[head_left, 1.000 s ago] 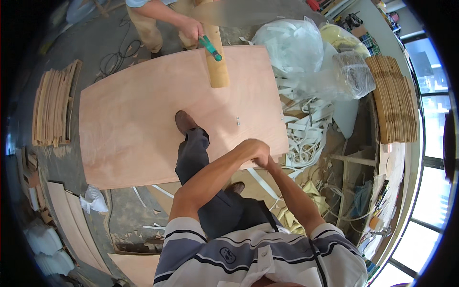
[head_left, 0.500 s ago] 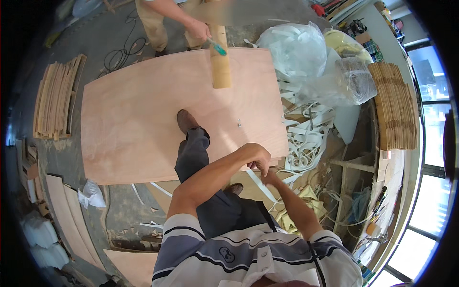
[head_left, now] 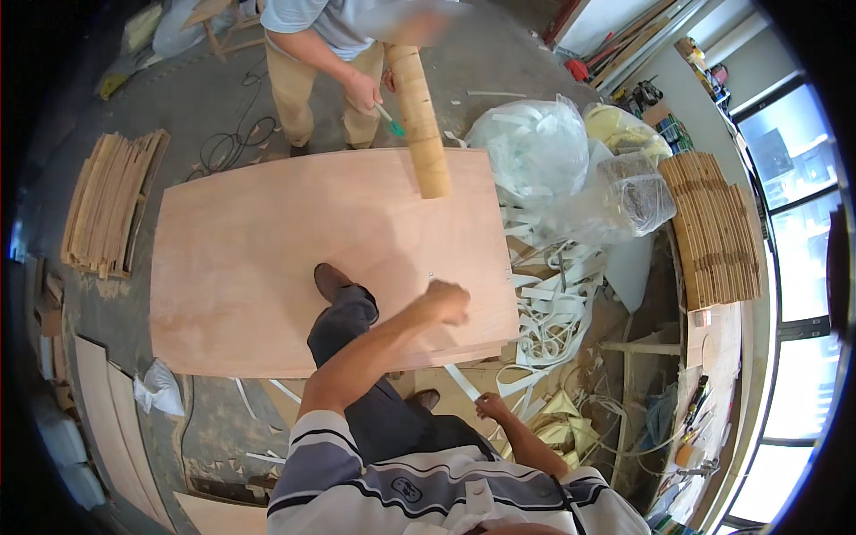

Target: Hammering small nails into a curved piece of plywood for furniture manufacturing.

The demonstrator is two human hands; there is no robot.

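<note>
A large plywood sheet (head_left: 267,259) lies flat on the floor below me, and my left shoe (head_left: 332,282) stands on it. My left hand (head_left: 447,301) is closed in a fist over the sheet near its right front corner; I cannot see anything in it. My right hand (head_left: 490,408) hangs lower, off the sheet's front edge, with its fingers loosely apart and nothing in them. At the far edge another person (head_left: 330,53) holds a long pale wooden piece (head_left: 421,116) that rests on the sheet, and a green-handled tool (head_left: 390,123).
Stacks of thin wood strips lie at the left (head_left: 107,214) and at the right (head_left: 713,227). Clear plastic bags (head_left: 553,160) and a tangle of white offcut strips (head_left: 557,308) crowd the sheet's right side. Cables (head_left: 234,141) lie on the concrete floor.
My two hands were together at the sheet's front right edge; now they have parted, the left gone up over the sheet and the right dropped lower. The other person's wooden piece has tilted.
</note>
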